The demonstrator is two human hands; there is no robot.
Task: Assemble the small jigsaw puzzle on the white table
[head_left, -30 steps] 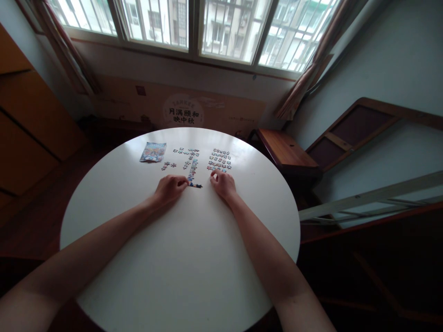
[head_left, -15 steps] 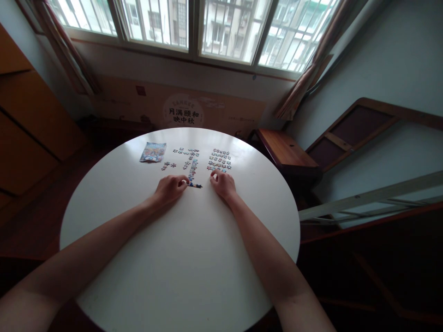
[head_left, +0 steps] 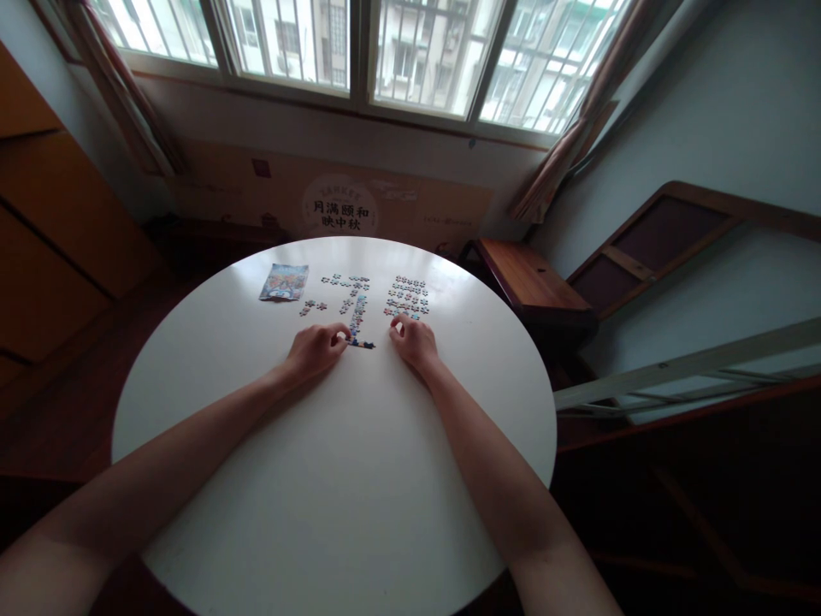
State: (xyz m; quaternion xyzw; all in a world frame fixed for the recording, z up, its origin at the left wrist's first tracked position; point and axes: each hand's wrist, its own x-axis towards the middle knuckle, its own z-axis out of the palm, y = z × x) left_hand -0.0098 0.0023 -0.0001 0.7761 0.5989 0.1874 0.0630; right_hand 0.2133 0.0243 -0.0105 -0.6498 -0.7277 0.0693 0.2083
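Note:
My left hand [head_left: 315, 349] rests on the table with thumb and fingertips pinched at the lower left corner of a joined strip of jigsaw puzzle pieces [head_left: 357, 316]. That strip forms an L, with a dark short row at its near end. My right hand [head_left: 414, 340] lies to the right of the strip, its fingers curled and thumb close to the index finger. What it holds, if anything, I cannot make out. Just beyond it are rows of loose puzzle pieces [head_left: 410, 289]. More loose pieces [head_left: 333, 280] lie left of the strip and farther back, and a few small ones [head_left: 312, 307] sit beyond my left hand.
A round white table [head_left: 333, 479] carries everything. A printed picture packet [head_left: 283, 282] lies at its far left. Behind the table's right side stands a wooden bench or stool [head_left: 532, 274]. Barred windows [head_left: 423, 51] and a printed panel [head_left: 410, 197] are along the far wall.
Both hands stay in nearly the same place. The left fingers shift only very slightly at the corner of the strip; the puzzle pieces look unmoved.

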